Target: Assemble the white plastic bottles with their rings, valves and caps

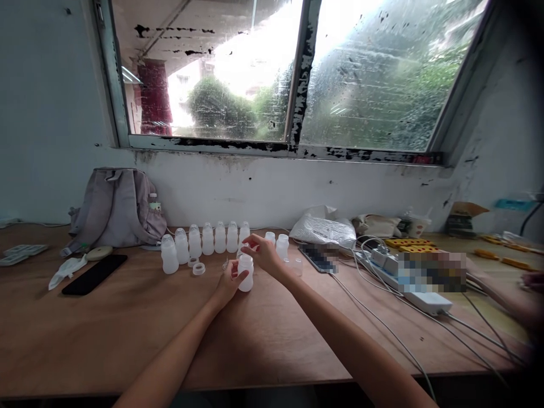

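A white translucent bottle [245,277] stands upright near the middle of the table, with my left hand [232,277] wrapped round its left side. Just above its mouth is my right hand [261,251], thumb and fingers pinched together; whatever they hold is too small to make out. Behind, several capped bottles [207,239] form a row that curves to the left. Two bottles without caps [281,247] stand behind my right hand. White rings [198,268] lie left of my left hand, and clear caps [298,266] sit to the right of my right hand.
On the left are a grey backpack [114,209], a black phone [96,274] and a tissue [67,271]. To the right lie a silvery bag [325,228], another phone [317,258], a power strip [425,300] with trailing cables, and yellow trays [410,245]. Another person's arm [501,292] reaches in at far right.
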`<state>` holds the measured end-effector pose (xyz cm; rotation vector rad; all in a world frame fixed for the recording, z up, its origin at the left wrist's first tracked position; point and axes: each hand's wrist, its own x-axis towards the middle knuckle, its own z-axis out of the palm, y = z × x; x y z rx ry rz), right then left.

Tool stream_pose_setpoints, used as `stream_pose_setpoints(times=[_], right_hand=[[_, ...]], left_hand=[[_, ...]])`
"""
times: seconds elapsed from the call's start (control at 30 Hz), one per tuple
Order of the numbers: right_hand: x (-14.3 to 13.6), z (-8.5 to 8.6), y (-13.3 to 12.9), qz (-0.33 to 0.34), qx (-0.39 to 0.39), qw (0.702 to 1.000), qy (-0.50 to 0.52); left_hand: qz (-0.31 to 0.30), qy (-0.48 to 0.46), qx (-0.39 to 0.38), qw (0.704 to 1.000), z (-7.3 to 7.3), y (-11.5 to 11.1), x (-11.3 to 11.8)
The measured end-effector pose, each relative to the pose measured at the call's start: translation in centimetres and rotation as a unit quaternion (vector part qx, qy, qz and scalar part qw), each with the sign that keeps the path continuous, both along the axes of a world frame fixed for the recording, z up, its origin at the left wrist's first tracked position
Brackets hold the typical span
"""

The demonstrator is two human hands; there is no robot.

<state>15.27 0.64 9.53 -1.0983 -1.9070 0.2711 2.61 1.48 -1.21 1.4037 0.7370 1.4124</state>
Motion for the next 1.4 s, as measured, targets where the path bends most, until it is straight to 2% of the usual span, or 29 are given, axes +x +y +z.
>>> stream_pose_setpoints(times=[0.43, 0.83, 1.1, 1.4], right_hand=[[1.0, -0.5, 0.8, 0.013, -0.001, 1.0, -0.011], [0.6, -0.8, 0.6, 0.014, -0.008, 0.999, -0.031], [0.5, -2.2, 1.0, 0.025, 0.023, 0.999, 0.002], [0.2, -3.3, 1.2, 0.026, 0.051, 0.998, 0.022]], left_hand=[[-0.019, 0.002, 0.018, 1.0, 0.0, -0.1, -0.1], [-0.036, 0.019, 0.037, 0.998, -0.3, 0.0, -0.1], [-0.04, 0.028, 0.048, 0.998, -0.5, 0.3, -0.2], [-0.012, 0.06, 0.07, 0.996, -0.9, 0.5, -0.2]])
